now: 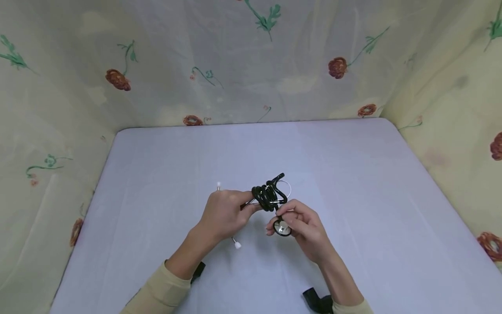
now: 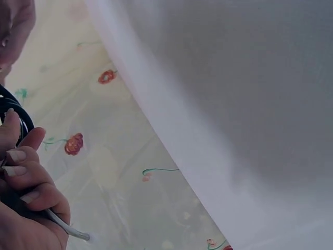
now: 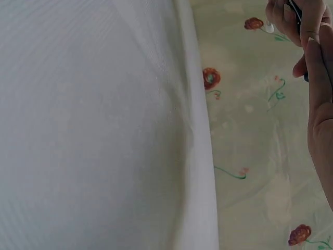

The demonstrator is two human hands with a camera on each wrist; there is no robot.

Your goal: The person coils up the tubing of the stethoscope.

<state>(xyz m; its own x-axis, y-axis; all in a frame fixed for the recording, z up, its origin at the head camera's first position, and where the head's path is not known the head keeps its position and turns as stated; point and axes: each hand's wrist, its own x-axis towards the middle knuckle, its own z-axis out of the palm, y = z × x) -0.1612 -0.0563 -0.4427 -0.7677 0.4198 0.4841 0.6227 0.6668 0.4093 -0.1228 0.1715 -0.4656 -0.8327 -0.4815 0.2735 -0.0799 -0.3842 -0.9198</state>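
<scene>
A black stethoscope (image 1: 266,197) is held above the table, its tubing wound in several coils. My left hand (image 1: 227,213) grips it by the metal ear tubes, and the white eartips (image 1: 237,245) stick out on either side of that hand. In the left wrist view, the curled left fingers (image 2: 44,198) close round the tubes. My right hand (image 1: 303,224) pinches the stethoscope near its round chest piece (image 1: 282,227), whose shiny face shows below the coils. The right wrist view has both hands at its upper right edge, with the stethoscope mostly hidden.
A white cloth covers the table (image 1: 164,165). Flower-printed curtains (image 1: 251,65) hang round its back and sides. Black wrist straps or mounts (image 1: 317,301) show below both forearms. A thin white ring (image 1: 289,186) shows beside the coils.
</scene>
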